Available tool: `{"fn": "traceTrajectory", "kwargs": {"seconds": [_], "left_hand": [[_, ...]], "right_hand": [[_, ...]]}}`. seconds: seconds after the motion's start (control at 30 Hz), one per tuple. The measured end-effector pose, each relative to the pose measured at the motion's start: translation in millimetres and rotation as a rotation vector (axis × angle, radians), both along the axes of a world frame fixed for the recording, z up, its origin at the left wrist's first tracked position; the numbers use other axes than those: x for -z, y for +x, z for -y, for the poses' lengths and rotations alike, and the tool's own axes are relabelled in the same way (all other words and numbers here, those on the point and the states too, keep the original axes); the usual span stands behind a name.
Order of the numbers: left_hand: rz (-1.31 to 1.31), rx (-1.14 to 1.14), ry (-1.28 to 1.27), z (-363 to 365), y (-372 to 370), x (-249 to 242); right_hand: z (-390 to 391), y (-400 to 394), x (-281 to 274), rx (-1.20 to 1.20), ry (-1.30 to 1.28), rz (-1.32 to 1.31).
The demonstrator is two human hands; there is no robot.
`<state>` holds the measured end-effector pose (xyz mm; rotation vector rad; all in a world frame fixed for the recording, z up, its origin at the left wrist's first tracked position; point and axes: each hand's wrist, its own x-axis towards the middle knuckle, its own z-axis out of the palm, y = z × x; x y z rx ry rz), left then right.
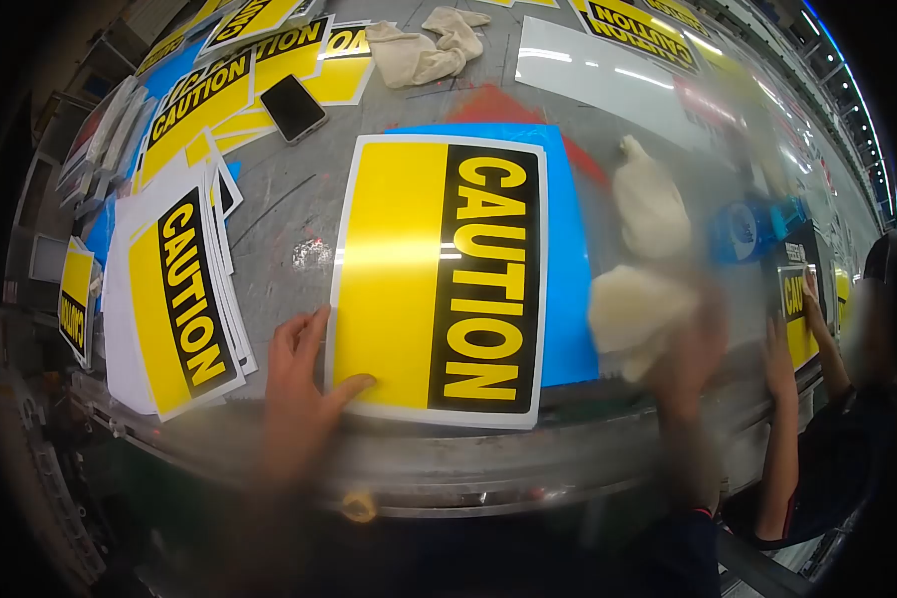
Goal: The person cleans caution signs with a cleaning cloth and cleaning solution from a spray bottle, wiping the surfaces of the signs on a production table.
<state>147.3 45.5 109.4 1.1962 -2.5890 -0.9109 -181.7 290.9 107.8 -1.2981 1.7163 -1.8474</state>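
A yellow and black CAUTION sign (394, 269) lies on a blue sheet (570, 299) at the middle of the table. My left hand (304, 384) rests at the sign's lower left corner, fingers apart, thumb on its yellow face and the other fingertips along its left edge. To the right of the sign, my right hand (690, 349) is blurred and touches a cream cloth (636, 311); its fingers are closed around the cloth's right side. Another cream cloth (651, 202) lies just above.
A stack of CAUTION signs (191, 299) is at the left, with more signs (204, 100) behind. A black phone (292, 108) and cloths (424, 50) lie farther back. At the right are a blue bottle (747, 231) and a co-worker's hands (779, 359) beside another sign.
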Motion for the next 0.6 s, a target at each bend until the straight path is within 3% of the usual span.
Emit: {"fn": "traceTrajectory", "kwargs": {"seconds": [0.1, 0.17, 0.23, 0.3, 0.37, 0.43, 0.53, 0.6], "left_hand": [[0.046, 0.216, -0.195, 1.2, -2.6, 11.9], [0.156, 0.4, -0.351, -1.5, -12.5, 14.2], [0.201, 0.428, -0.284, 0.7, -10.6, 31.8], [0.204, 0.47, -0.281, 6.1, -9.6, 28.1], [0.192, 0.471, -0.283, 7.5, -8.8, 28.3], [0.18, 0.468, -0.283, 7.9, -7.7, 31.0], [0.133, 0.422, -0.258, 6.4, -7.0, 32.2], [0.125, 0.419, -0.228, 7.9, -7.0, 30.8]], "right_hand": [[37.8, 40.1, -11.3, -0.533, 0.335, -0.577], [49.3, 72.4, 17.0, -0.676, 0.468, -0.902], [57.9, 70.9, 25.8, -0.644, 0.491, -0.868], [80.9, 42.6, 35.6, -0.407, 0.501, -0.954], [121.6, 7.3, 39.0, -0.266, 0.516, -0.82], [156.2, -17.7, 46.8, -0.083, 0.441, -0.93], [153.4, 12.8, 45.2, -0.225, 0.427, -0.902], [115.6, 62.8, 51.4, -0.477, 0.376, -0.966]]}}
